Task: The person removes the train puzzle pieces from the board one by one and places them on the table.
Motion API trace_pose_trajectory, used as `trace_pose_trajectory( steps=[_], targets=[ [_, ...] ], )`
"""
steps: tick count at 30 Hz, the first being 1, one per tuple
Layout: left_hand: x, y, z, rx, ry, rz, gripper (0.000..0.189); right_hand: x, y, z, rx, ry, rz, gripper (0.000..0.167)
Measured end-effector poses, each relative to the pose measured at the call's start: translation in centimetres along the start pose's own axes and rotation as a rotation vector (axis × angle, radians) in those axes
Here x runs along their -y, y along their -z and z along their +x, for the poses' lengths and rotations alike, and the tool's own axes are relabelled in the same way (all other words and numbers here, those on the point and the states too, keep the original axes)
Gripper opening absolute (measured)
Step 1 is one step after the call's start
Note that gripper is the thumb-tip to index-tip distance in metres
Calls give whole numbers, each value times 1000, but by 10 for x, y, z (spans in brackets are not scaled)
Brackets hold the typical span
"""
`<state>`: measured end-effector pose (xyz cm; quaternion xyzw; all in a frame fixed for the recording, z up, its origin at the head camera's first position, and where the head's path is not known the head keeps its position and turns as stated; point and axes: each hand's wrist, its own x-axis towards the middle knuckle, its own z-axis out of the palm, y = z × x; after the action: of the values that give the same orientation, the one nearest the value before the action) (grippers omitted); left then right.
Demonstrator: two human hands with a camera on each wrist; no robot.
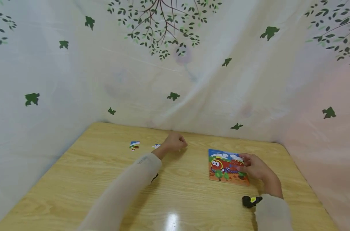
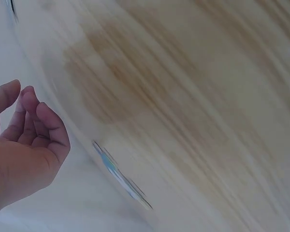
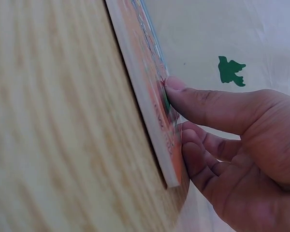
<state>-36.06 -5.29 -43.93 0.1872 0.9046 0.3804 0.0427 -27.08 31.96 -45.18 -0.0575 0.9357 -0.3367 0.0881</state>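
A square jigsaw puzzle board [image 1: 221,170] with a cartoon red train lies on the table, right of centre. My right hand [image 1: 257,168] is at its right side. In the right wrist view, the thumb [image 3: 203,104] touches the picture face and the fingertips meet the side edge of the puzzle. Farther left, my left hand [image 1: 175,142] hovers near the table's back edge, fingers loosely curled, thumb apart. Nothing shows between the left hand's fingers [image 2: 53,125]. Left of that hand are colourful puzzle pieces [image 1: 134,145] and another piece [image 1: 156,146], partly hidden behind the wrist.
The wood-grain table [image 1: 77,179] ends at a pale curtain [image 1: 134,86] printed with leaves and birds, which hangs behind and on both sides. A black strap device [image 1: 251,201] is on my right wrist. A flat bluish thing [image 2: 118,176] is blurred in the left wrist view.
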Motion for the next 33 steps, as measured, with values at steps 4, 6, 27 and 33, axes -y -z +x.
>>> trace_pose_trajectory(
  steps=[4,6,27,33],
  targets=[
    [-15,-18,5,39,4,10,12,-2,1,-2,1,4,1,63],
    [-24,-26,8,57,-4,25,11,-2,2,-2,0,0,5,63],
    [-108,-110,18,146,-116,201,12,-3,2,2,-1,16,23,60],
    [-112,-130,24,120,-121,245,11,-6,2,2,-2,63,26,58]
  ],
)
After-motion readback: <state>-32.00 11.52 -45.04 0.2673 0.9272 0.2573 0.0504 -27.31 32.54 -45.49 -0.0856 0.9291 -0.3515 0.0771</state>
